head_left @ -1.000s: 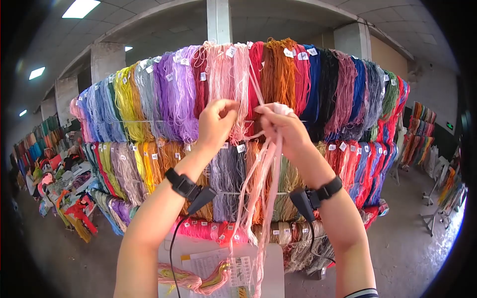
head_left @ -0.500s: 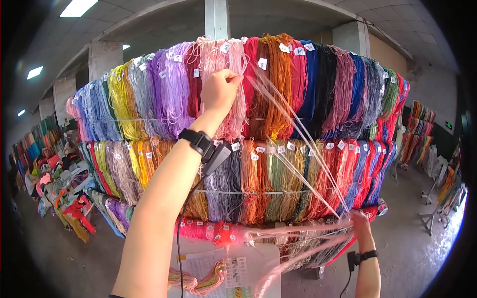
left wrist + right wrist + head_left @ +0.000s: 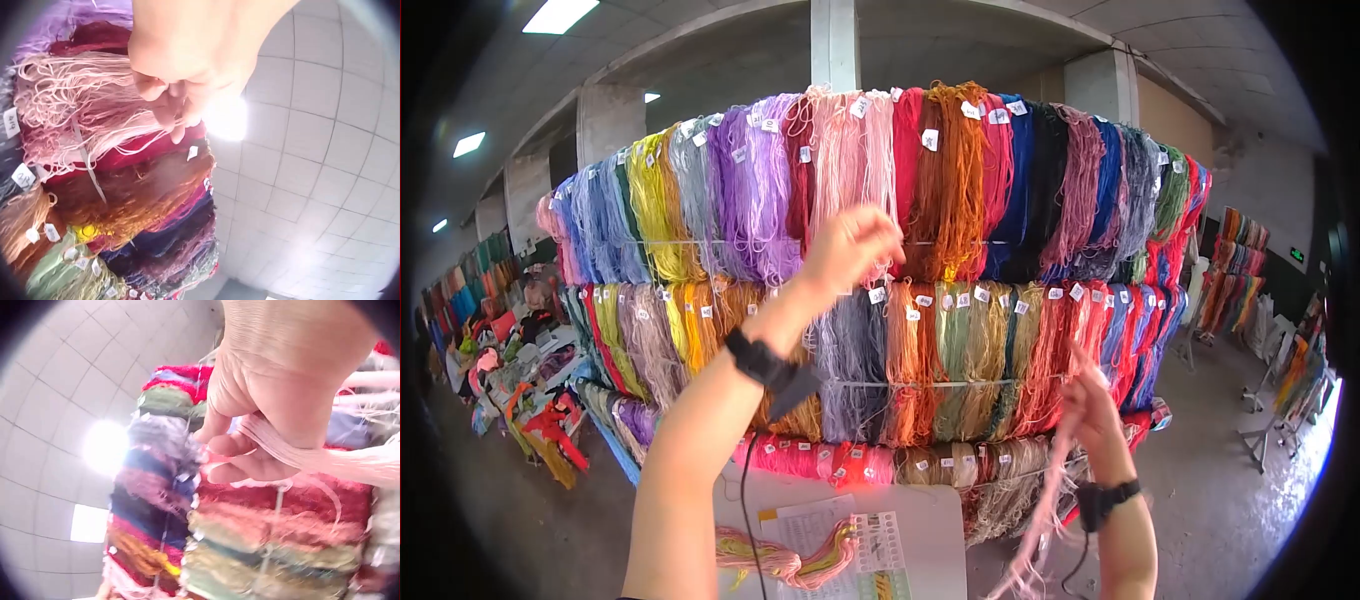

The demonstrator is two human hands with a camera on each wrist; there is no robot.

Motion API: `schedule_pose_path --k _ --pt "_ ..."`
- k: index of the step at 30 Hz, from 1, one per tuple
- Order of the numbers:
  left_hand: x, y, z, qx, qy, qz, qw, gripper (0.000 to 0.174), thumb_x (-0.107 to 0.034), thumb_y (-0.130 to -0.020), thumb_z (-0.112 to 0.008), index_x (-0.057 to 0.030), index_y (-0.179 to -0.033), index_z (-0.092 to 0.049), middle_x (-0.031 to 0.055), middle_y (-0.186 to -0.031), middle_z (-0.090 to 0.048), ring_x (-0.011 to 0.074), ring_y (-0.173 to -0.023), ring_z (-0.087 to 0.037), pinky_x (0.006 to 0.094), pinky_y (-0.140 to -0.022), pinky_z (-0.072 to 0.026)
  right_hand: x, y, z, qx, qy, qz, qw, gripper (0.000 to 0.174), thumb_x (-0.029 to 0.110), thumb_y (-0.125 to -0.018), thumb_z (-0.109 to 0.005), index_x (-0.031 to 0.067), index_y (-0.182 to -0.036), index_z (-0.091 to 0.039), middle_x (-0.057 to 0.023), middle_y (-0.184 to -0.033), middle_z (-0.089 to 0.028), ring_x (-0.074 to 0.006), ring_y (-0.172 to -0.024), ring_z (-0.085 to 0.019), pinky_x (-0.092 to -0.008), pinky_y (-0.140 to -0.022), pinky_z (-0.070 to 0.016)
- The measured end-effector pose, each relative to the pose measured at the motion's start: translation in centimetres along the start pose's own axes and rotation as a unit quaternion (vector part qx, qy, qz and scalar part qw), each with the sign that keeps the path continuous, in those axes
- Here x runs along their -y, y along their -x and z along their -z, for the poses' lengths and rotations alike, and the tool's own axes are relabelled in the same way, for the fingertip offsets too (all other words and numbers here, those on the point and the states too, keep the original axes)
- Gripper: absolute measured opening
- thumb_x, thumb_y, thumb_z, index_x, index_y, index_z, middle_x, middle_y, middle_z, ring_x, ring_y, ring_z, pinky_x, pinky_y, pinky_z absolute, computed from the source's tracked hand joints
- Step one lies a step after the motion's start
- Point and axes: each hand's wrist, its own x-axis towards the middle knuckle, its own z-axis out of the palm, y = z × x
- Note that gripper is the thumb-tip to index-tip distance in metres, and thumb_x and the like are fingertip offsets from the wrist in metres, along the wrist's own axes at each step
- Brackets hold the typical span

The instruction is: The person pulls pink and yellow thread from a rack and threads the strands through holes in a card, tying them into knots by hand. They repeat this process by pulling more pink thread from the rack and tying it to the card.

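Observation:
A pink skein of thread (image 3: 852,150) hangs from the top rail, a white tag near its upper end. My left hand (image 3: 855,245) is in front of its lower part, fingers loosely bent. In the left wrist view the left fingertips (image 3: 177,128) overlap pale pink strands (image 3: 134,140), with no bundle gripped. Lower at the right, my right hand (image 3: 1092,410) holds a bundle of pale pink thread (image 3: 1045,510), whose loose ends hang below it. The right wrist view shows this bundle (image 3: 344,464) running between the thumb side and curled fingers.
Tagged skeins in many colours hang in tiers on the rack, purple (image 3: 755,190) left of the pink and brown (image 3: 958,180) right. Below, a white table (image 3: 935,540) bears a pink and yellow-green skein (image 3: 800,565) and printed sheets (image 3: 880,545). Heaped thread (image 3: 530,370) lies at left.
My right hand has drawn the pink bundle from the skein, down and to the right; the stretched strands now hang loose from it. My left hand went up the skein, then down again.

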Motion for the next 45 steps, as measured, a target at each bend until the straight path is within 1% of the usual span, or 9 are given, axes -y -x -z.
schedule_pose_path --k 7,10,12,18,22,30,34,36,45 --pt "-0.5 5.2 -4.5 -0.017 -0.023 0.041 0.999 0.012 -0.013 -0.091 -0.067 -0.0014 -0.091 -0.071 0.0024 -0.079 -0.071 0.0050 -0.071 -0.062 0.0218 -0.065 -0.0495 -1.7 -8.5 -18.0 0.206 0.084 0.009 0.975 0.038 0.028 -0.099 -0.056 0.0001 -0.125 -0.057 -0.0090 -0.104 -0.069 -0.0153 -0.101 -0.065 -0.0252 -0.076 -0.0509" --pt "-0.5 5.1 -4.0 -0.009 -0.143 0.004 0.990 0.011 -0.010 -0.087 -0.069 -0.0014 -0.093 -0.073 0.0033 -0.077 -0.071 0.0047 -0.069 -0.061 0.0233 -0.064 -0.0488 -1.8 -11.1 -21.5 0.258 0.095 -0.018 0.961 0.032 0.020 -0.096 -0.062 -0.0038 -0.117 -0.059 -0.0153 -0.109 -0.068 -0.0205 -0.096 -0.068 -0.0267 -0.074 -0.0551" --pt "-0.7 4.9 -3.5 -0.024 -0.199 0.004 0.980 0.017 -0.020 -0.083 -0.069 -0.0038 -0.084 -0.073 0.0092 -0.077 -0.072 0.0161 -0.068 -0.069 0.0295 -0.063 -0.0516 -2.0 -11.8 -22.1 0.255 0.106 -0.015 0.961 0.029 0.016 -0.095 -0.062 -0.0048 -0.115 -0.059 -0.0168 -0.109 -0.068 -0.0221 -0.094 -0.068 -0.0276 -0.076 -0.0566" --pt "-1.1 1.9 -1.5 -0.175 -0.078 0.096 0.977 0.019 -0.019 -0.090 -0.061 -0.0045 -0.093 -0.072 -0.0007 -0.079 -0.066 0.0046 -0.072 -0.056 0.0220 -0.065 -0.0421 -1.6 -10.9 -22.5 0.274 0.058 -0.006 0.960 0.023 0.006 -0.093 -0.061 -0.0099 -0.110 -0.059 -0.0205 -0.106 -0.067 -0.0270 -0.096 -0.069 -0.0344 -0.087 -0.0582" --pt "-1.0 -0.3 -1.6 -0.058 0.169 0.132 0.975 0.018 -0.019 -0.093 -0.064 -0.0037 -0.096 -0.072 0.0012 -0.088 -0.068 0.0068 -0.081 -0.061 0.0222 -0.073 -0.0467 -1.6 -10.9 -22.2 0.284 0.070 -0.002 0.956 0.025 0.005 -0.093 -0.061 -0.0112 -0.111 -0.059 -0.0217 -0.105 -0.068 -0.0278 -0.096 -0.069 -0.0364 -0.088 -0.0579" --pt "-0.3 -0.9 -1.4 -0.047 0.213 0.119 0.969 0.019 -0.020 -0.091 -0.067 -0.0022 -0.096 -0.072 0.0034 -0.088 -0.070 0.0092 -0.081 -0.063 0.0237 -0.074 -0.0491 -1.6 -11.4 -21.5 0.272 0.099 0.013 0.957 0.023 0.010 -0.094 -0.061 -0.0068 -0.108 -0.063 -0.0163 -0.100 -0.069 -0.0217 -0.093 -0.069 -0.0325 -0.085 -0.0564" --pt "2.5 -2.0 -1.0 -0.109 0.114 0.081 0.984 0.016 -0.017 -0.088 -0.070 -0.0029 -0.096 -0.072 0.0034 -0.088 -0.069 0.0093 -0.078 -0.060 0.0250 -0.072 -0.0483 -1.6 -12.4 -20.6 0.252 0.131 0.050 0.957 0.018 0.014 -0.092 -0.066 -0.0011 -0.102 -0.065 -0.0055 -0.083 -0.066 -0.0108 -0.073 -0.063 -0.0228 -0.067 -0.0502" --pt "3.4 -3.2 -0.1 -0.278 -0.245 -0.068 0.926 0.021 -0.019 -0.080 -0.078 -0.0058 -0.095 -0.071 0.0047 -0.088 -0.065 0.0131 -0.079 -0.059 0.0279 -0.073 -0.0488 -1.2 -11.9 -21.0 0.244 0.129 0.057 0.959 0.016 0.015 -0.093 -0.066 0.0008 -0.101 -0.065 -0.0002 -0.075 -0.061 -0.0069 -0.064 -0.054 -0.0208 -0.060 -0.0413" --pt "3.6 -7.7 0.6 -0.324 -0.382 -0.071 0.863 0.022 -0.028 -0.073 -0.081 -0.0113 -0.086 -0.075 0.0078 -0.084 -0.064 0.0224 -0.079 -0.064 0.0341 -0.072 -0.0508 -0.9 -12.0 -20.4 0.243 0.101 0.058 0.963 0.016 0.014 -0.093 -0.065 0.0001 -0.100 -0.066 -0.0002 -0.076 -0.060 -0.0071 -0.066 -0.054 -0.0212 -0.060 -0.0413"
